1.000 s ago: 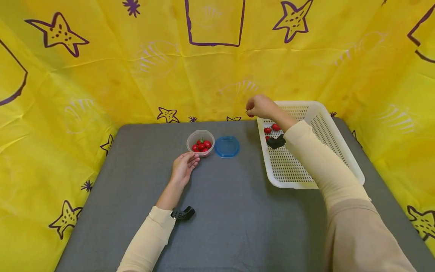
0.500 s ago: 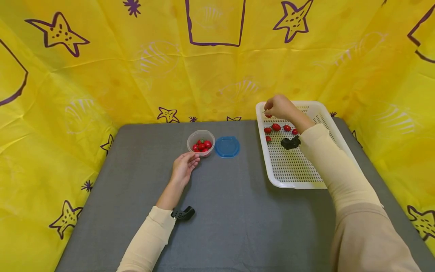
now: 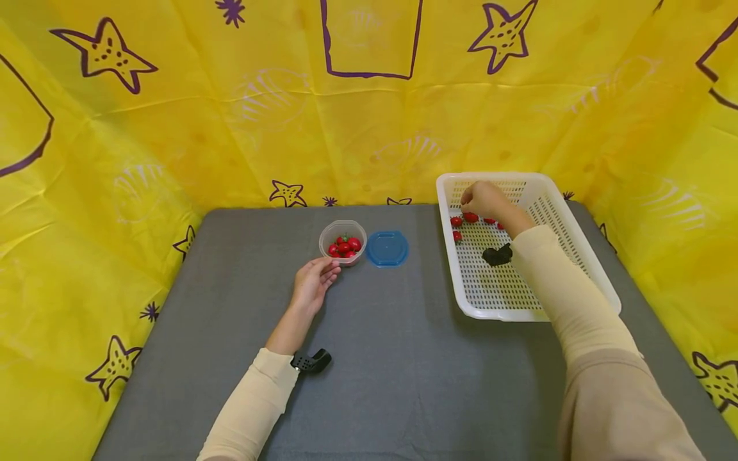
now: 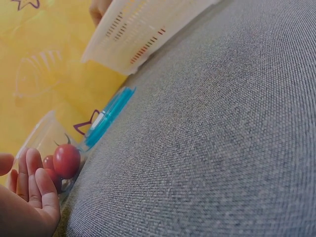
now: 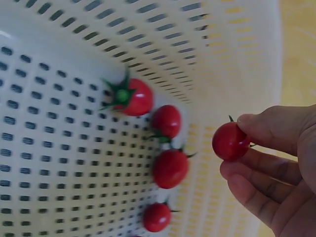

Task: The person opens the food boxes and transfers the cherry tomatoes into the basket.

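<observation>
Head: lid (image 3: 387, 249) maybe touching tub (image 3: 334, 232); sleeve (image 3: 576, 301) part-hides basket (image 3: 484, 285).

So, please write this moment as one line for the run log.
right hand: pinches tomato over basket | left hand: beside container | lid: on table

Basket (image 3: 501, 315), right of head frame, is of white plastic, smooth, semi-matt. Tub (image 3: 343, 227) near ctr.: clear plastic; lid (image 3: 387, 249): blue plastic, smooth. Tomato (image 5: 229, 141), right in r. wrist view: glossy skin. Tablecloth (image 3: 386, 358), lower ctr.: matt, rough weave. Backdrop (image 3: 369, 115), top: cloth w/ slight sheen.
</observation>
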Motion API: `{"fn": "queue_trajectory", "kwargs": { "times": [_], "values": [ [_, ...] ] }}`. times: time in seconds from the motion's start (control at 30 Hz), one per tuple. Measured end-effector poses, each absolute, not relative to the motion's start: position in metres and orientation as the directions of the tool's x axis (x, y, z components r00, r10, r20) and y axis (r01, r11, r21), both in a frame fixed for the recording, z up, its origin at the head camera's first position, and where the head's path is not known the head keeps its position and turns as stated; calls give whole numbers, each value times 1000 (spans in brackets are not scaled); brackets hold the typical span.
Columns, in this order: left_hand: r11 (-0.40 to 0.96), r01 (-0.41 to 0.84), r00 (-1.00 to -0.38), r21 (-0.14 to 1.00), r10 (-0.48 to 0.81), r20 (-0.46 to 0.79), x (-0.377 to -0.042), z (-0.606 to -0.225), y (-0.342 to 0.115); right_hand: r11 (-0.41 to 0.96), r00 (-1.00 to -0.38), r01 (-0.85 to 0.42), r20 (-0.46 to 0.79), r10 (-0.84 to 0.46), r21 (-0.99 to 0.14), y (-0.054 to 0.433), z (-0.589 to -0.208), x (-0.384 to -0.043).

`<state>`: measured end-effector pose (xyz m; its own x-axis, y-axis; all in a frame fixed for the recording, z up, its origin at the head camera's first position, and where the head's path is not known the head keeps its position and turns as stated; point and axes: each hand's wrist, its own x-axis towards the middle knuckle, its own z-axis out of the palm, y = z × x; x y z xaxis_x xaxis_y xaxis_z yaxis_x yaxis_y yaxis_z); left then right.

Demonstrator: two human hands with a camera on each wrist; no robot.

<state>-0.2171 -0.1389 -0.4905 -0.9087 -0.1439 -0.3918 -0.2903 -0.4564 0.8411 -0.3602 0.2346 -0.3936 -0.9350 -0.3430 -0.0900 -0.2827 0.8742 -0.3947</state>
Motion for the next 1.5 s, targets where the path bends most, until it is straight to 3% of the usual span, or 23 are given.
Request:
{"fn": "queue_trajectory", "kwargs": {
  "times": [0.73,1.5],
  "values": [
    [-459,-292,-907,839,-143,-395,-215,-491,-137,897,-928,-219,-203,-313,-385,244,-442,-361],
    [-453,-286,-909,844,-151,-389,-216,-490,-136,890,-929,-247,-167,-329,-382,249,-432,-355]
  ]
}}
